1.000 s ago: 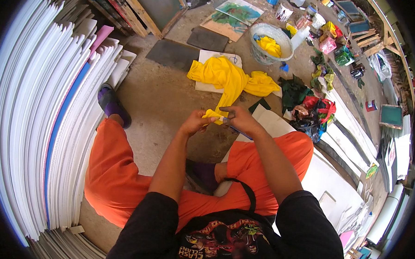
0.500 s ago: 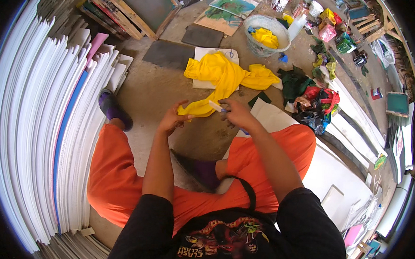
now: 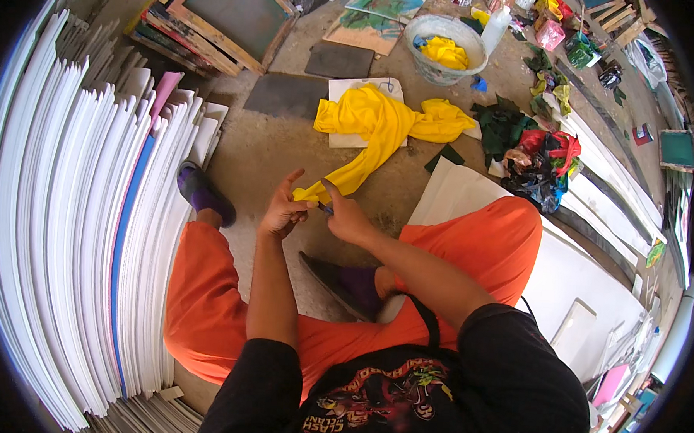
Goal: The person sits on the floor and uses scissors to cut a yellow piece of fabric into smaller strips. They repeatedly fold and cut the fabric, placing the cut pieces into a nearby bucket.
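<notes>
Yellow cloth [image 3: 375, 131] lies ahead of the hands, its narrow tail slanting from lower left up to a bunched heap, partly over a white board [image 3: 350, 141]. Leftmost, the left hand [image 3: 283, 211], nearest the tail's tip, pinches it between thumb and fingers. Just rightward, the right hand [image 3: 349, 219] grips a slim dark tool [image 3: 326, 209]; whether that touches the cloth, I cannot tell.

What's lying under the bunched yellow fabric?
A flat white rectangular sheet shows on the far and near sides of the bunched yellow fabric; its middle, and anything else underneath, is covered.
</notes>
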`<state>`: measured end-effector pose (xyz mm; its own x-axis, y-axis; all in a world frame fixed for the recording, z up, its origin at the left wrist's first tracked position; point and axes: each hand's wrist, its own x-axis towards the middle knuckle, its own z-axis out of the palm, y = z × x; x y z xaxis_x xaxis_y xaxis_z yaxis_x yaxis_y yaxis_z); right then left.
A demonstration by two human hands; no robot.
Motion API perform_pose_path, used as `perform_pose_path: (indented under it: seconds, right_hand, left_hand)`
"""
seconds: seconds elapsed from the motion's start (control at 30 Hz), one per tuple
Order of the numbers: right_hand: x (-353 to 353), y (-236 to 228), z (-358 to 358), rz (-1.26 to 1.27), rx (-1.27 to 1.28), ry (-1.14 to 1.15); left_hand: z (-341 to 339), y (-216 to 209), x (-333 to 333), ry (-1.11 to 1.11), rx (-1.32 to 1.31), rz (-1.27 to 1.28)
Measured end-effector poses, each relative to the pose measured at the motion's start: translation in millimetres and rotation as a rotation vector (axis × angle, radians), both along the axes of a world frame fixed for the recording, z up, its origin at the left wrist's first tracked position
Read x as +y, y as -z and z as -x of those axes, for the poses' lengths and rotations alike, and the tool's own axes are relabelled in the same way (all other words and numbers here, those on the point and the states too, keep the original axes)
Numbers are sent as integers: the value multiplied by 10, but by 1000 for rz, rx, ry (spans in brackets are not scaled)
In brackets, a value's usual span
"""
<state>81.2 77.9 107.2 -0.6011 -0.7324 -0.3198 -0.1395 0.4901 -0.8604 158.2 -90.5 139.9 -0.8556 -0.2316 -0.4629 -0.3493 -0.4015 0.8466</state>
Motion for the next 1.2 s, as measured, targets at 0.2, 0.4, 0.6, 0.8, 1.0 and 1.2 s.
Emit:
perform_pose_path:
  seconds: [0.2,0.4,0.6,0.8,1.0,1.2]
  right_hand:
    - [-164,152,-6,277,157,247]
    - [-45,50,60,278,125,243]
    - [90,-57,72,164,30,182]
    - [0,193,76,102,10,245]
    - [-179,295,-2,186,-54,208]
    - [-57,365,-7,254,79,199]
  left_hand:
    - [-5,74,43,36,-40,61]
    - [29,380,163,-177,-42,-101]
    - [121,716,170,-254,-113,166]
    - [40,787,227,-465,116,153]
    - [-165,764,423,-591,-19,106]
    - [-220,833,419,-473,-151,224]
